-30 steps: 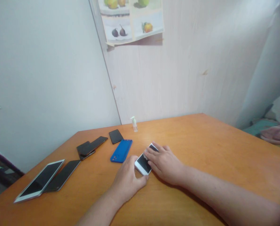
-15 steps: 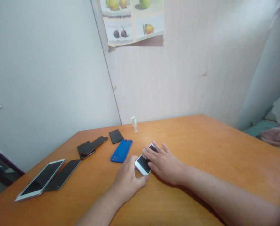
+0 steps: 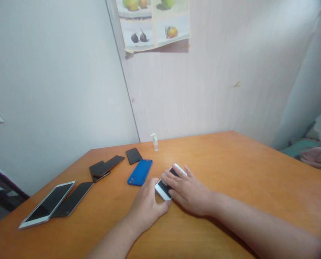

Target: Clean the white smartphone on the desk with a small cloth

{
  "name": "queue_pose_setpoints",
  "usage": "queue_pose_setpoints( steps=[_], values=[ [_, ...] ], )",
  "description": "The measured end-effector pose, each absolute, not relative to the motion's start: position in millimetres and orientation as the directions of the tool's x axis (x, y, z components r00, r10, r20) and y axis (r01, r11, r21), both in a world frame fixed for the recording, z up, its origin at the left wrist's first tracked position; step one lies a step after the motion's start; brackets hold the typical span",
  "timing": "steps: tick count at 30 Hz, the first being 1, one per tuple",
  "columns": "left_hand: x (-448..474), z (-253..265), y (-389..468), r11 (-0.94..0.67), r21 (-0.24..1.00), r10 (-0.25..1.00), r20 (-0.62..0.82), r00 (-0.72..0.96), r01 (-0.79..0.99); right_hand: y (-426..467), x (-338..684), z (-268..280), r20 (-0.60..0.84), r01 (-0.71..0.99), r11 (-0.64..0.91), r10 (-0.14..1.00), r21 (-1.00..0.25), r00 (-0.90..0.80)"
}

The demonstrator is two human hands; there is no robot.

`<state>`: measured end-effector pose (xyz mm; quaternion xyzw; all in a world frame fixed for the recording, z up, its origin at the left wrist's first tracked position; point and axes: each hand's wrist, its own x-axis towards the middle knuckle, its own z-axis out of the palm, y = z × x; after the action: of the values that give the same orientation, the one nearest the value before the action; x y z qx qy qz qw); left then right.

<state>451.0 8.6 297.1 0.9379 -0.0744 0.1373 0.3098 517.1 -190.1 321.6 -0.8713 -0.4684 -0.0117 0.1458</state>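
Note:
A white-framed phone (image 3: 164,190) with a dark screen lies face up on the table, slanting away to the right. My left hand (image 3: 146,203) grips its near left corner, with thumb and fingers on opposite edges. Across the screen lies my right hand (image 3: 188,190), fingers stretched out and somewhat apart. Under its fingertips shows a small whitish piece (image 3: 164,178), too small and covered to name. The fingers hide much of the screen. Just left of the phone is a blue phone case (image 3: 140,172), open side up.
At left, a white tablet (image 3: 48,205) overlaps a dark phone (image 3: 74,199). Two stacked dark phones (image 3: 106,168) and another dark phone (image 3: 133,155) lie behind. A small clear pump bottle (image 3: 155,142) stands near the table's (image 3: 243,169) back edge, by the wall.
My right fingers have slid slightly down and left over the screen, and more of the phone's white far end shows. My left hand keeps its grip. The view has shifted slightly.

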Motion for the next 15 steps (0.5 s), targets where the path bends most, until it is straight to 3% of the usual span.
queue_pose_setpoints(
  steps=[3, 8, 10, 15],
  values=[
    [451, 298, 8, -0.781, 0.576, -0.066, 0.31, 0.948, -0.243, -188, 508, 324, 0.171, 0.877, -0.408, 0.874, -0.253, 0.455],
    [450, 300, 7, -0.804, 0.56, -0.037, 0.289, 0.957, -0.2, -196, 536, 319, 0.153, 0.709, -0.659, 0.697, -0.251, 0.701],
    [449, 300, 7, -0.808, 0.558, -0.027, 0.282, 0.959, -0.187, -197, 538, 319, 0.14, 0.684, -0.685, 0.674, -0.251, 0.726],
    [450, 299, 7, -0.78, 0.583, -0.056, 0.298, 0.953, -0.228, -190, 510, 329, 0.137, 0.861, -0.435, 0.867, -0.263, 0.48]
  ],
)
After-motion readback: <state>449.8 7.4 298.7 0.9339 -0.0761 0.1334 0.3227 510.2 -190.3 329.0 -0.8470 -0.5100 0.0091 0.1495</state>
